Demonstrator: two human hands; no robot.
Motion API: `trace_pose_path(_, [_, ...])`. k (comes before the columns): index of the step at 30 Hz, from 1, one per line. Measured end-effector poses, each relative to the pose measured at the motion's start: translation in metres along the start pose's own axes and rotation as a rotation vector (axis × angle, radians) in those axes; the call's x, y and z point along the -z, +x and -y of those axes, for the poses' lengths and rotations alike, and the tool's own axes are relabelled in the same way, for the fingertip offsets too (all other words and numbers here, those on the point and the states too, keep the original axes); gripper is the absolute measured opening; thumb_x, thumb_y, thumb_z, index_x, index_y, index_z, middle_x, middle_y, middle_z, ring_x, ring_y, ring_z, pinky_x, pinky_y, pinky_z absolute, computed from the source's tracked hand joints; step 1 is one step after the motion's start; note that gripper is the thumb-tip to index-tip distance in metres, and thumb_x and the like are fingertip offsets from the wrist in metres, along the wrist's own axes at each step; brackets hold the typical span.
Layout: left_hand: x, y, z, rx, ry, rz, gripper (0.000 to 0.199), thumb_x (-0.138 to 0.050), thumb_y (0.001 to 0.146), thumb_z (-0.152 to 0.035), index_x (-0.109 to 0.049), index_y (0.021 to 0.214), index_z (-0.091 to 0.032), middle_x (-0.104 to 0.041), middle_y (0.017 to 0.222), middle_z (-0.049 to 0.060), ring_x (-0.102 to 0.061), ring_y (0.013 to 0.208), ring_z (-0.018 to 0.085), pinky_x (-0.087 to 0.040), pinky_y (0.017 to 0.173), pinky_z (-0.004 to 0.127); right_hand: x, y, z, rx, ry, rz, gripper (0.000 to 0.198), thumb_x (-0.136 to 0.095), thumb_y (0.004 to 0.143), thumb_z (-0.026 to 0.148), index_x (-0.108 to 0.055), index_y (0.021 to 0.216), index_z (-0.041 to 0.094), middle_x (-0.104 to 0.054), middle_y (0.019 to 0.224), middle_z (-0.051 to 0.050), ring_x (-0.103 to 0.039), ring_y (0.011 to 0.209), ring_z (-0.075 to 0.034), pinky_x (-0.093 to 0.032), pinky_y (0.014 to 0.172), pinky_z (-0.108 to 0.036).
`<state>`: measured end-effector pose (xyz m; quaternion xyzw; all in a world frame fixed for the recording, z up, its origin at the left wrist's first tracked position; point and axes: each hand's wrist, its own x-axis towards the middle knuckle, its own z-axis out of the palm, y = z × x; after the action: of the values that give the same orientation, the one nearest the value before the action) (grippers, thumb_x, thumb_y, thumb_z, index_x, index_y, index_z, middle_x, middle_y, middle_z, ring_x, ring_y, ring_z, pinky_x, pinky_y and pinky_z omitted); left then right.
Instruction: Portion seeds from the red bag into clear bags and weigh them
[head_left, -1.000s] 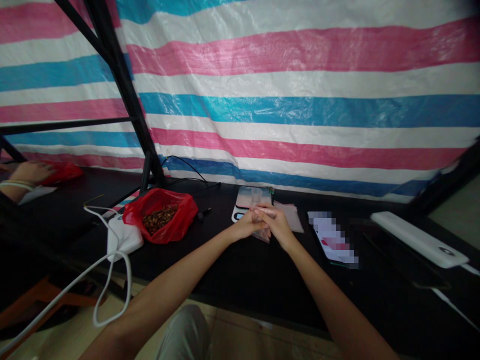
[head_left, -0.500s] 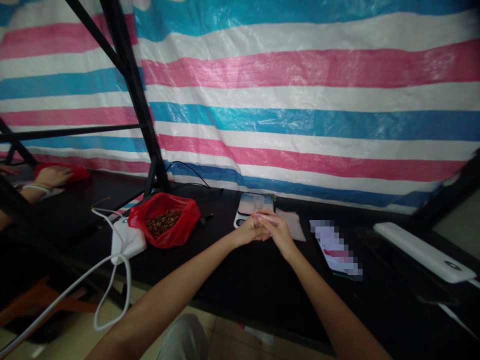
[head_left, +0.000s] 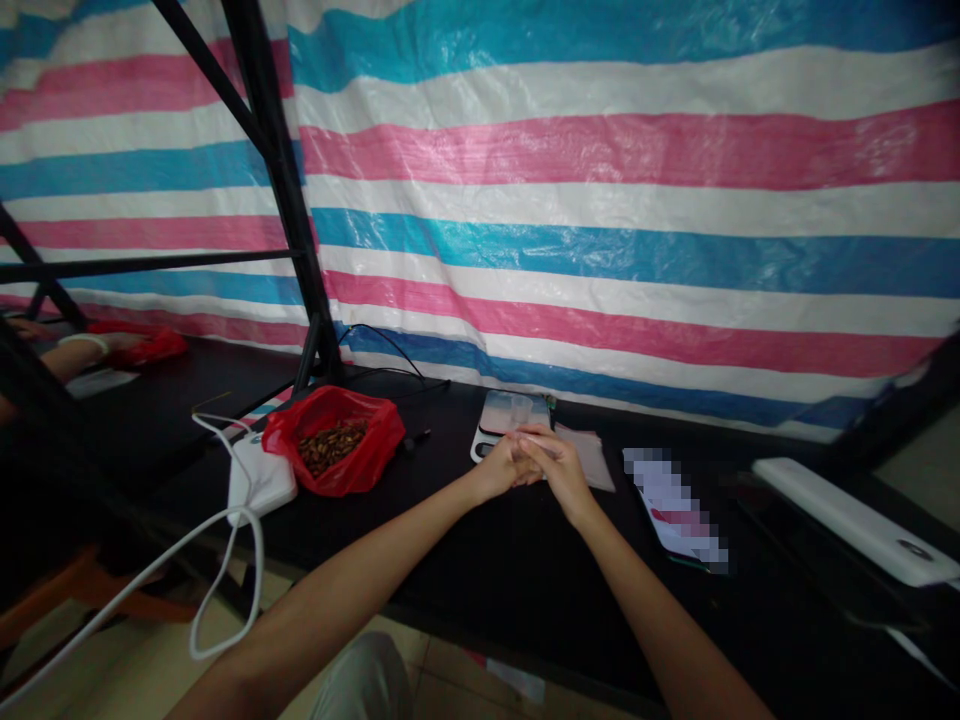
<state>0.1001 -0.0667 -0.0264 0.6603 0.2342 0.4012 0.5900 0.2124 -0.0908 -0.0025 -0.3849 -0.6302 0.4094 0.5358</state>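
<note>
A black tabletop (head_left: 465,590) spreads beneath the fingers (head_left: 551,447). Just beyond them sits a scale (head_left: 493,410); pale plastic packets (head_left: 598,463) lie just right. Farther right come a phone (head_left: 671,510), then an elongated white device (head_left: 847,518). Well left of the fingers rest a red bag (head_left: 384,440) and, past it, a white box (head_left: 259,480).

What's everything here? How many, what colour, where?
Sheet: 1, striped pink-white-blue, back
Table: 1, black, middle
Frame bars: several, black, both sides
Bags: 2, red, left
Pieces: many, brown, in nearer bag
Box: 1, white, left
Stick: 1, black, beside nearer bag
Scale: 1, white, middle
Cup: 1, clear, on scale
Packet: 1, pale, beside scale
Phone: 1, blurred screen, right
Long device: 1, white, far right
Slab: 1, black, beside long device
Co-worker's arm: 1, pale bracelet, far left
Knee: 1, pale trousers, bottom
Left hand, right hand: 2, bare, clasped, middle
</note>
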Motion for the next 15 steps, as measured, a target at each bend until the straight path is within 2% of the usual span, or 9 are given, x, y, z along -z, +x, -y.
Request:
trace_pose_path(2, [-0.0012,-0.0001,-0.0025,-0.005,-0.01,0.001,0.046,-0.061,0.067,-0.056,-0.051,0.074,-0.011,-0.042,0.047,-0.006,-0.036,0.039,0.003,-0.023,0.039,0.017,0.0001,0.0003,0.0013,0.021,-0.012,-0.011,0.03,-0.06,0.07,0.048,-0.073,0.075,0.021,-0.063,0.095,-0.007,-0.061,0.078,-0.021,-0.052,0.051,-0.027])
trace_pose_path(5, [-0.0026,0.0002,-0.0053,-0.011,-0.051,0.02,0.047,-0.063,0.065,-0.055,-0.05,0.074,-0.011,-0.042,0.049,-0.006,-0.034,0.038,0.002,-0.021,0.038,0.017,0.0013,0.0009,0.0036,0.075,-0.043,0.005,0.029,-0.059,0.073,0.047,-0.073,0.073,0.021,-0.064,0.09,-0.007,-0.06,0.083,-0.022,-0.053,0.066,-0.032])
trace_pose_path(8, [-0.0015,0.0003,-0.0052,-0.003,-0.067,0.052,0.047,-0.063,0.065,-0.056,-0.051,0.074,-0.011,-0.041,0.049,-0.006,-0.033,0.039,0.002,-0.02,0.039,0.017,0.004,0.0019,0.0027,0.085,-0.043,0.004,0.031,-0.058,0.073,0.048,-0.073,0.079,0.022,-0.065,0.093,-0.007,-0.06,0.089,-0.023,-0.051,0.076,-0.035])
trace_pose_path(12, [0.0017,-0.0005,-0.0025,-0.012,-0.01,0.104,0.044,-0.061,0.068,-0.054,-0.053,0.072,-0.011,-0.043,0.049,-0.005,-0.033,0.039,0.003,-0.02,0.039,0.018,0.0065,0.002,-0.0019,0.069,-0.047,-0.02,0.038,-0.051,0.078,0.051,-0.072,0.081,0.02,-0.066,0.088,-0.008,-0.061,0.086,-0.023,-0.051,0.074,-0.035])
trace_pose_path(15, [0.0025,-0.0012,-0.0038,-0.031,0.002,0.128,0.043,-0.059,0.069,-0.053,-0.052,0.07,-0.011,-0.044,0.049,-0.005,-0.032,0.038,0.003,-0.019,0.039,0.018,0.0054,0.0,-0.0042,0.044,-0.05,-0.043,0.042,-0.049,0.078,0.054,-0.072,0.082,0.019,-0.066,0.079,-0.007,-0.063,0.077,-0.023,-0.053,0.065,-0.034])
